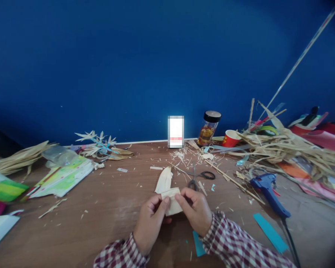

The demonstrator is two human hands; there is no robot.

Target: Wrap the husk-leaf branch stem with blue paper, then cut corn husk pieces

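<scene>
Pale husk piece point(171, 203) is being held just over the table point(100, 208), near the front edge. The left hand point(149, 221) and right hand point(197, 210) are both pinching it. Scissors point(201, 176) are lying just behind, and a blue glue gun point(269, 193) is sitting off to the right.

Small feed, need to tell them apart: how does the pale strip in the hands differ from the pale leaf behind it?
The pale strip is pinched between the left hand and right hand; the pale leaf lies loose on the table. The strip looks short and squarish; the leaf is longer and tapers to a point. Both are cream-coloured and dry-looking.
</scene>
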